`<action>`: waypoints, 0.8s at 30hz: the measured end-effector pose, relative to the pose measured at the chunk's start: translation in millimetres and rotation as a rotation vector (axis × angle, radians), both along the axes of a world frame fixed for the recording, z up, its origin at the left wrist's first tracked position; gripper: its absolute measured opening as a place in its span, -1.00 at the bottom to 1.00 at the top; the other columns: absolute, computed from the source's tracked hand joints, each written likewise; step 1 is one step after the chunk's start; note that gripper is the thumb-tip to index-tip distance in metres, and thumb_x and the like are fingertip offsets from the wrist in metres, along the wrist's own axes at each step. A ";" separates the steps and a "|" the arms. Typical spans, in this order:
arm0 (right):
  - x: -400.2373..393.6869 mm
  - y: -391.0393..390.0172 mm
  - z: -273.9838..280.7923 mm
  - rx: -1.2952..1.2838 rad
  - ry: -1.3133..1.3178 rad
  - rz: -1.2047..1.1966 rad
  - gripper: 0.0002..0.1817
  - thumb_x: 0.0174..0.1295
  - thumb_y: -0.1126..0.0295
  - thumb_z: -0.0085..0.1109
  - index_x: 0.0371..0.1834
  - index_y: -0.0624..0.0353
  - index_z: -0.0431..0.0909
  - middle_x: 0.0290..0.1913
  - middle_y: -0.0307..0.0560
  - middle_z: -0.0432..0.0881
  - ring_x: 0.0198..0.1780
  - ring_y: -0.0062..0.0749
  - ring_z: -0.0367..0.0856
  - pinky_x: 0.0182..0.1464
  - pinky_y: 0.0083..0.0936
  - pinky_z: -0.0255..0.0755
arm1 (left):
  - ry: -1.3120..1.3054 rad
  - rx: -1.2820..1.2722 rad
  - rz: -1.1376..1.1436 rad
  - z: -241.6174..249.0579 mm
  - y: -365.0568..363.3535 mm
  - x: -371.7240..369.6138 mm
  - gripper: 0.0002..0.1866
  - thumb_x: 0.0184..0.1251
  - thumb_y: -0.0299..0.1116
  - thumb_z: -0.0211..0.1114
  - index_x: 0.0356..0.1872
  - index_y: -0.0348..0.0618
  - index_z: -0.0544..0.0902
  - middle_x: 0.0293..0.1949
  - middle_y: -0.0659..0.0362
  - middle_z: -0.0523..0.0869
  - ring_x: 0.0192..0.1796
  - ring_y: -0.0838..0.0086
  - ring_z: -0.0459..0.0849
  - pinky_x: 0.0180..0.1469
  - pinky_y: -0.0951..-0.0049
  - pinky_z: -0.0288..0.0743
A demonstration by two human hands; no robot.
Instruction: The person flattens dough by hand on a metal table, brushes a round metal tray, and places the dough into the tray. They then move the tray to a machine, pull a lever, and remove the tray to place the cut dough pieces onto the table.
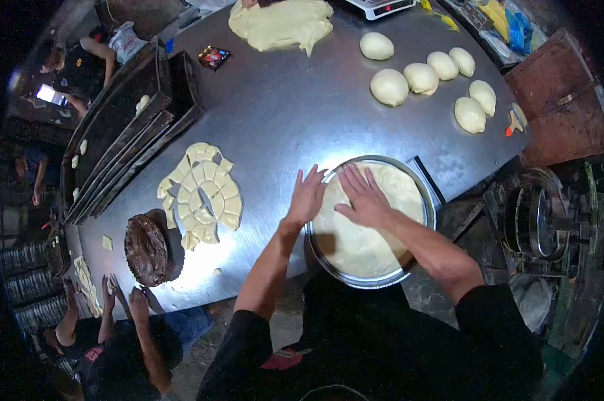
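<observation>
A round metal pan (367,283) sits at the table's near edge, partly over it, with a pale sheet of dough (362,244) spread inside. My right hand (365,199) lies flat on the dough near the far side of the pan, fingers stretched and thumb out. At the pan's left rim is my left hand (307,198), its fingers extended and nothing in its grasp. To the left, a cut piece of dough (205,194), scored into many small sections with gaps, rests on the metal table (268,127).
Several dough balls (422,79) sit at the far right, below a scale (381,7). A large dough mass (282,25) lies at the back. Dark trays (125,147) lean at the left, near a dark round mould (146,250). Co-workers' hands (139,304) are at lower left.
</observation>
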State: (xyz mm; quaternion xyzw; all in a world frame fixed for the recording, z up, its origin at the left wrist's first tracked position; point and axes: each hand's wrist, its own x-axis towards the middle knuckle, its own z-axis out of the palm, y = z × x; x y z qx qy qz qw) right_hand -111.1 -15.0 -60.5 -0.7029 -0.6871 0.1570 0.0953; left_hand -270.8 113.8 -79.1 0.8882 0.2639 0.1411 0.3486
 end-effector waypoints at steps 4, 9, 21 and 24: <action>12.7 -14.4 9.7 -0.036 0.117 -0.074 -0.26 0.37 0.00 -0.15 0.42 0.38 0.07 0.51 0.19 -0.01 0.55 -0.06 -0.16 0.52 -0.06 -0.33 | 0.083 0.000 0.069 -9.3 -26.1 -19.4 -0.57 0.39 -0.46 -0.02 0.25 -0.37 0.36 0.25 -0.11 0.46 0.42 -0.02 0.25 0.44 -0.12 -0.07; 36.2 -22.3 38.6 -0.053 0.615 -0.286 -0.34 0.39 0.09 -0.15 0.41 0.36 0.12 0.47 0.19 0.09 0.52 -0.01 -0.05 0.51 -0.11 -0.22 | 0.394 0.586 0.246 27.8 -65.5 0.5 -0.44 0.35 -0.47 -0.01 0.36 -0.46 0.19 0.37 -0.19 0.27 0.43 -0.11 0.18 0.45 -0.11 -0.09; 10.8 -75.2 -10.6 0.138 -0.067 -0.650 -0.35 0.41 0.08 -0.20 0.43 0.32 0.11 0.47 0.20 0.11 0.53 -0.05 -0.05 0.52 -0.11 -0.31 | 0.191 0.528 -0.493 4.1 -39.8 81.4 -0.31 0.47 0.01 -0.11 0.43 -0.30 0.11 0.47 -0.07 0.10 0.53 0.18 0.00 0.51 0.05 -0.17; 60.5 -46.7 -0.8 0.041 -0.025 -0.445 -0.27 0.38 0.03 -0.15 0.46 0.33 0.01 0.50 0.21 -0.01 0.55 -0.05 -0.16 0.51 -0.03 -0.35 | 0.228 0.547 -0.304 7.0 -29.4 87.1 -0.31 0.49 0.01 -0.17 0.46 -0.25 0.04 0.49 -0.03 0.07 0.54 0.20 -0.01 0.52 0.07 -0.26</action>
